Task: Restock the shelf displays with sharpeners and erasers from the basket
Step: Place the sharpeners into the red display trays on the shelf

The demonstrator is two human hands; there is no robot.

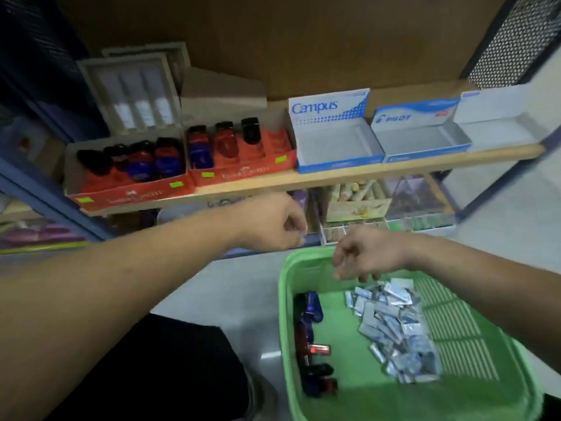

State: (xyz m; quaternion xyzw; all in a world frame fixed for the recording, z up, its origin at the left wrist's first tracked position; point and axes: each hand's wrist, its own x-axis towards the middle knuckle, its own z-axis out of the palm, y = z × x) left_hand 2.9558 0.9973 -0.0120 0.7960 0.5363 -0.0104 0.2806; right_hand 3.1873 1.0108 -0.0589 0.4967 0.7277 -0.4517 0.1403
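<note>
1. The left hand [273, 223] hovers just under the shelf [394, 169] edge, off the far-left corner of the green basket [306, 268]. Its fingers are curled in and there is a pale smear at the fingertips, but it is too blurred: I cannot tell whether that grip pinches something or nothing.
2. The right hand [367, 256] hangs over the basket's far rim with its fingers drooping loose and parted. Nothing shows in that grip.
3. The stock sits in the basket: a heap of wrapped erasers [394, 326] fills the right half, and a line of sharpeners [311, 335] lies along the left wall.
4. Up on the shelf, the left red tray [130, 189] looks well filled, while the right red tray [243, 173] shows bare slots. Beside them, the Campus box [334, 144] and the Pilot box [419, 138] sit bare inside.
5. Risk one: those erasers look small and slick in their wrappers. An overfull handful could shed pieces on the lift, and they would drop to the floor between basket and shelf.
6. Risk two: the displayed sharpeners stand upright and close together. Pushing a new one in at an angle could knock its neighbours over.
7. Risk three: the eraser wrappers are unreadable from here, so they could easily go into the wrong brand's box.
</note>
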